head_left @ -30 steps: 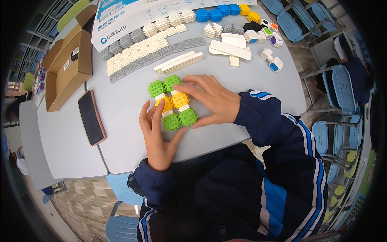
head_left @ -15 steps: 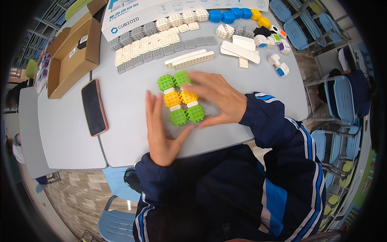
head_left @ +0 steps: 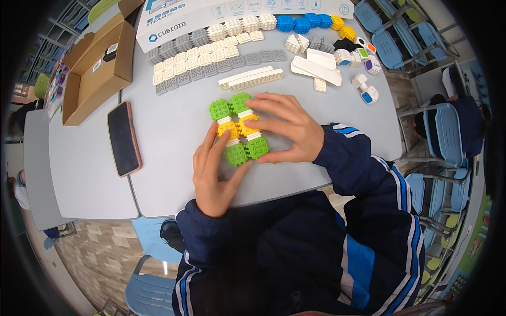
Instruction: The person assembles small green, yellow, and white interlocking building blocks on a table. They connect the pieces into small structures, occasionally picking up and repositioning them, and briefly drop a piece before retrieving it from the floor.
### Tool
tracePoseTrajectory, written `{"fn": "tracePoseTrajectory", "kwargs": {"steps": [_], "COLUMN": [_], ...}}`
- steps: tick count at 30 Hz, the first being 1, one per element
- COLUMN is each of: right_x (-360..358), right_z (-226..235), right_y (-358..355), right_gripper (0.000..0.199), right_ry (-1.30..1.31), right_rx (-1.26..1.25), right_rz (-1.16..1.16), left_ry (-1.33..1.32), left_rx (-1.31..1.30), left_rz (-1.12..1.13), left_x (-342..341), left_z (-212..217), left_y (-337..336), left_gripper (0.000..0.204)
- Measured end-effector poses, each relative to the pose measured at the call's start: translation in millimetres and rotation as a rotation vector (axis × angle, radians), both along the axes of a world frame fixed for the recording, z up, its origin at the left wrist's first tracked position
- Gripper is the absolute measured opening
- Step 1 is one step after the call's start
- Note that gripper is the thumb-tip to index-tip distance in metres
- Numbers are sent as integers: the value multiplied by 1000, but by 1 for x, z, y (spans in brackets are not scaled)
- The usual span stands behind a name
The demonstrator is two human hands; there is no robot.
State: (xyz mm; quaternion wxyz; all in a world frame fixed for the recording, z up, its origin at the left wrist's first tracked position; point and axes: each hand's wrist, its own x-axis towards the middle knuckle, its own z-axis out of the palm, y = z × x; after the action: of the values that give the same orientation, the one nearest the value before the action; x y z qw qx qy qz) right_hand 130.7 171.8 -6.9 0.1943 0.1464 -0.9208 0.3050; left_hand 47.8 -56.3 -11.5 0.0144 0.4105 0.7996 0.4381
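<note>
A block assembly (head_left: 236, 154) lies on the table in front of me. Two green blocks make its far end, two yellow blocks (head_left: 227, 131) its middle, and two green blocks its near end, with white plates between the rows. My left hand (head_left: 212, 176) grips it from the left, fingertips on the left yellow block and thumb at the near green end. From the right, my right hand (head_left: 298, 129) closes on it. Its fingers reach the far green and right yellow blocks, with the thumb beside the near right green block.
Beyond the assembly lie white bars (head_left: 251, 78), grey square plates (head_left: 224, 66) and cream plates. Rows of grey, white, blue (head_left: 302, 25) and yellow blocks line a white box (head_left: 195, 23). At left are a phone (head_left: 124, 139) and an open cardboard box (head_left: 97, 79). White panels (head_left: 318, 70) sit right.
My left fingers have come onto the left yellow block. My right fingers have settled on the assembly's right side. The view has shifted slightly.
</note>
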Motion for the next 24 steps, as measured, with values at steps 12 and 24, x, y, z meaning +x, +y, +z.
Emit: {"fn": "tracePoseTrajectory", "kwargs": {"steps": [12, 24], "right_x": [-5, -24], "right_z": [4, -11], "right_y": [6, -1], "right_gripper": [127, 112], "right_ry": [-129, -72], "right_rx": [-22, -147], "right_rz": [20, 98], "left_ry": [22, -67], "left_rx": [-164, -178], "left_rz": [-187, -436], "left_x": [-28, -64], "left_z": [20, 10], "left_y": [-9, 21], "left_gripper": [123, 126]}}
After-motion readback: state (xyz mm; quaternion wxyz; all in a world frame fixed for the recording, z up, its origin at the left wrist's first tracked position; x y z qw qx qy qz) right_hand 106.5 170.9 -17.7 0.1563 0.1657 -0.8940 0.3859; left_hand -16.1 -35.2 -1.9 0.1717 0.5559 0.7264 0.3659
